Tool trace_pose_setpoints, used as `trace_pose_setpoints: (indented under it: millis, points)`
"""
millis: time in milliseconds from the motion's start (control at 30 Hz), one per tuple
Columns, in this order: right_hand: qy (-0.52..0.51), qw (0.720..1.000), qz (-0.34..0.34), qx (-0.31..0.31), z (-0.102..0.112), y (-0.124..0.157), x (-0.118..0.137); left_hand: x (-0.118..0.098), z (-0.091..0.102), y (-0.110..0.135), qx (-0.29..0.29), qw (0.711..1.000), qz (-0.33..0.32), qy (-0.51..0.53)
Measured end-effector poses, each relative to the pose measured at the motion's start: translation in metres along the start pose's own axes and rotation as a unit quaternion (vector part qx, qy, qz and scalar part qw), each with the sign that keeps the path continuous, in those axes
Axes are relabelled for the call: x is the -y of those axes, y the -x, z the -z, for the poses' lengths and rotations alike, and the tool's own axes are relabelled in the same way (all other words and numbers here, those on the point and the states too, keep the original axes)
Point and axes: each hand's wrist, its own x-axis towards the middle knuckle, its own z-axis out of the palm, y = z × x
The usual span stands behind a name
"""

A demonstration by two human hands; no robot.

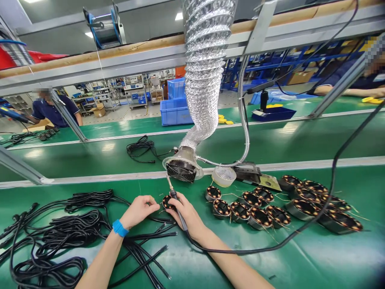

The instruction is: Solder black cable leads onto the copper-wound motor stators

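My right hand (188, 214) is wrapped round a soldering iron (177, 204), whose metal tip points up toward the round fan grille of the fume duct. The fingers of that hand also rest against a small round motor stator (166, 202) with copper windings, partly hidden behind them. Just left of the stator, my left hand (140, 210), with a blue wristband (120, 228), has thumb and fingertips pinched together. What they hold, if anything, is too small to make out. Black cables (147, 245) with bared ends lie below and between my hands.
Coiled black cables (75, 228) cover the left of the green bench. Several stators (260, 218) stand at the right, near a white round tub (224, 176) and a soldering iron stand (249, 172). A silver duct (204, 80) hangs ahead. Other people sit across the bench.
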Motion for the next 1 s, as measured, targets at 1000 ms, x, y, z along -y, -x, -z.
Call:
trace_pose_setpoints:
  millis: [1000]
  points:
    - [-0.069, 0.997, -0.044, -0.016, -0.004, 0.000, -0.001, -0.006, -0.023, -0.011, 0.026, 0.943, 0.077, 0.323]
